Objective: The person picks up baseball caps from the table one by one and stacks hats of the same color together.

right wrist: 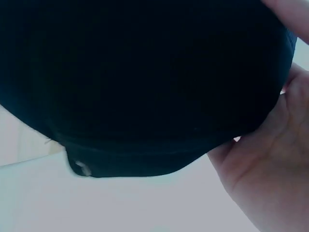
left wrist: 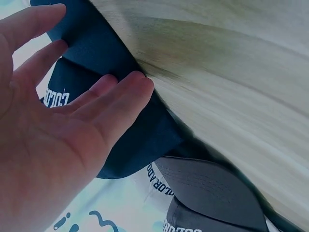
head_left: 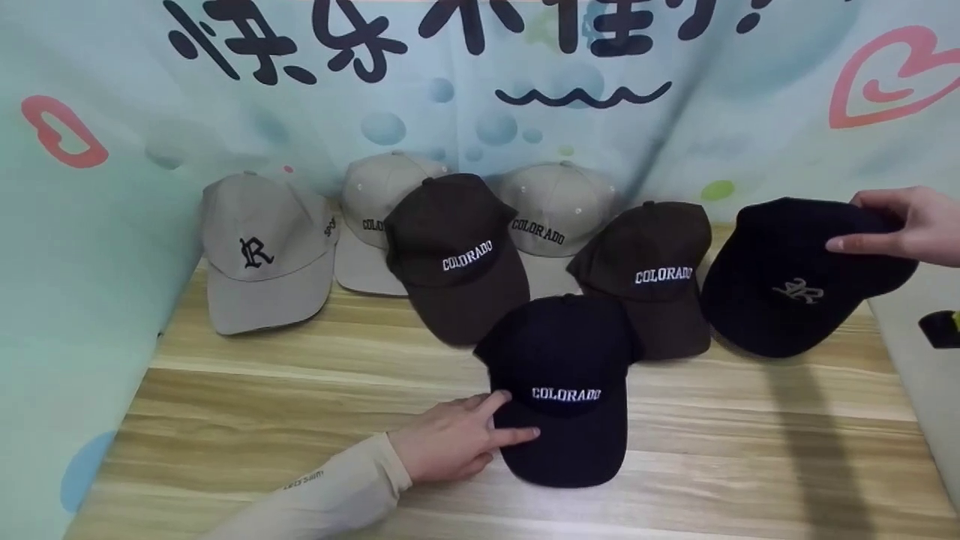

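Observation:
A navy baseball cap (head_left: 570,352) with white COLORADO lettering sits on the wooden tabletop in front of the other caps. My left hand (head_left: 454,439) reaches in from its left, two fingertips overlapping the brim in the head view. In the left wrist view the spread fingers of the left hand (left wrist: 72,106) lie across the dark brim (left wrist: 87,29). At the right, my right hand (head_left: 911,225) grips a dark cap (head_left: 780,262) with a gothic-letter emblem by its back edge, thumb on the outside. Its dark crown (right wrist: 145,72) fills much of the right wrist view.
A grey cap (head_left: 255,232) with a black R stands at the far left. Two beige COLORADO caps lean at the back, partly behind two brown COLORADO caps (head_left: 457,247). A printed cloth (head_left: 405,97) hangs behind. A small black object (head_left: 939,330) lies at the right edge.

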Available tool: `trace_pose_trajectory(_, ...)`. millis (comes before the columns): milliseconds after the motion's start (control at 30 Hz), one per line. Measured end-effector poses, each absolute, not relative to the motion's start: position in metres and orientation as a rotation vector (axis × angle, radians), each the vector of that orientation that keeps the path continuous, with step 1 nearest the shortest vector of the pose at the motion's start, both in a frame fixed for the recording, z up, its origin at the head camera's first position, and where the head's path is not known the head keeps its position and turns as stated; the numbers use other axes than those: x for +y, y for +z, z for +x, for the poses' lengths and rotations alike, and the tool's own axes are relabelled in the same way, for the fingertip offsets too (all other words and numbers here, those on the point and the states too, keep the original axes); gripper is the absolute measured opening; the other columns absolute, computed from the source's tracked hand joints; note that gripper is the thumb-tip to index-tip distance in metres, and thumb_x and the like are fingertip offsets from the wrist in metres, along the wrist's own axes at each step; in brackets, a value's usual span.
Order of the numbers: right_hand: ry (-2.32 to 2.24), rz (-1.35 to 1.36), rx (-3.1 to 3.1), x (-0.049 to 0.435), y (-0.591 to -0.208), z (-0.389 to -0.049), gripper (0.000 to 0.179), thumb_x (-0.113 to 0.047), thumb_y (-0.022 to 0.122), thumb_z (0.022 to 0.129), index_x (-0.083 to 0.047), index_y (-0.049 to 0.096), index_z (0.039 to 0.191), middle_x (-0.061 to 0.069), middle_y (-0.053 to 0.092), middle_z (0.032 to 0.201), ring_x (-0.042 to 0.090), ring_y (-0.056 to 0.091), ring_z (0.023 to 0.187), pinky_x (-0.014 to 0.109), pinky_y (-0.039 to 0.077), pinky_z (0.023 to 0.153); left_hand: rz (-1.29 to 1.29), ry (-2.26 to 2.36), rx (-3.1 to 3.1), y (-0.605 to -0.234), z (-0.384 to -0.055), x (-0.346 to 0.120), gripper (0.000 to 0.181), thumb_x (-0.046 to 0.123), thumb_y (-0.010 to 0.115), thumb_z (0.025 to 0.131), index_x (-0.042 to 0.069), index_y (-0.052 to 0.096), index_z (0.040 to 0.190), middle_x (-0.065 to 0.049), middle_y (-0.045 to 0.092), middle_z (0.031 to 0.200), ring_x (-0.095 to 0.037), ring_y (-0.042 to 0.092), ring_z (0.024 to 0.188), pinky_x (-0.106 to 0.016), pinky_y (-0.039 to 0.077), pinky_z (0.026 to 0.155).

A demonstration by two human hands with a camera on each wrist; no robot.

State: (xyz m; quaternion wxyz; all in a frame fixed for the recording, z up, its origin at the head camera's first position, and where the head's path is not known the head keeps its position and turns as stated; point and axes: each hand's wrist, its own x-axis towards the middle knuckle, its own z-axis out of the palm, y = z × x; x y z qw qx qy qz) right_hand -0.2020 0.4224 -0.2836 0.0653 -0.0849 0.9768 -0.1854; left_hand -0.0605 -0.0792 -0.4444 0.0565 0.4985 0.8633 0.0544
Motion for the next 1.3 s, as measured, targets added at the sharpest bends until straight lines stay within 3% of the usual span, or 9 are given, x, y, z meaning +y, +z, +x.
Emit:
trace_pose_trajectory(267,-0.707,-0.376,3.025,0.413,-0.264,-0.195,0.016,-0.007,0.073,0.084,-0.004,0.058,0.079,0.001,0.050,0.055,0.011,0.047,0.044,0.019,0.034,0.044,1.552,0.187,2.580,-0.445,-0.069,-0.075,0.063,0.022,0.067,0.087,0.031,0.045,0.145,-0.020,0.041,0.136,-0.025,0.063,0.095,-0.034,0.054,0.075)
trace_pose_trajectory(500,-0.742,-0.430,3.025,0.397,-0.253,-0.183,0.020,-0.002,0.073,0.083,-0.006,0.054,0.076,0.001,0.048,0.053,0.012,0.046,0.041,0.020,0.034,0.040,1.562,0.192,2.558,-0.445,-0.077,-0.069,0.062,0.024,0.068,0.087,0.032,0.046,0.145,-0.020,0.042,0.137,-0.023,0.064,0.089,-0.030,0.053,0.064)
trace_pose_trajectory(767,-0.664,-0.465,3.073,0.377,-0.244,-0.162,0.028,0.005,0.081,0.071,-0.003,0.055,0.080,-0.001,0.049,0.058,0.009,0.043,0.047,0.020,0.032,0.042,1.549,0.141,2.536,-0.440,-0.082,-0.062,0.059,0.025,0.065,0.090,0.032,0.045,0.145,-0.020,0.041,0.137,-0.025,0.063,0.093,-0.031,0.053,0.062)
trace_pose_trajectory(967,-0.629,-0.778,3.002,0.359,-0.245,-0.146,0.044,0.005,0.086,0.060,-0.009,0.052,0.085,-0.007,0.049,0.062,0.006,0.044,0.051,0.019,0.032,0.047,1.534,0.121,2.532,-0.439,-0.082,-0.060,0.059,0.026,0.063,0.091,0.033,0.043,0.146,-0.020,0.040,0.138,-0.027,0.062,0.100,-0.034,0.054,0.068)
trace_pose_trajectory(1167,-0.567,-1.014,2.790,0.341,-0.245,-0.135,0.036,0.002,0.075,0.079,-0.015,0.052,0.100,-0.011,0.055,0.075,0.005,0.053,0.062,0.017,0.039,0.056,1.520,0.127,2.524,-0.438,-0.082,-0.059,0.060,0.026,0.063,0.091,0.032,0.042,0.147,-0.021,0.039,0.139,-0.029,0.061,0.103,-0.035,0.054,0.068)
trace_pose_trajectory(1300,-0.721,-1.225,2.480,0.330,-0.247,-0.130,0.042,0.012,0.063,0.083,-0.016,0.053,0.112,-0.011,0.060,0.083,0.006,0.059,0.070,0.018,0.046,0.061,1.531,0.122,2.524,-0.440,-0.083,-0.058,0.059,0.026,0.063,0.091,0.032,0.042,0.147,-0.021,0.039,0.138,-0.028,0.062,0.101,-0.035,0.054,0.071)
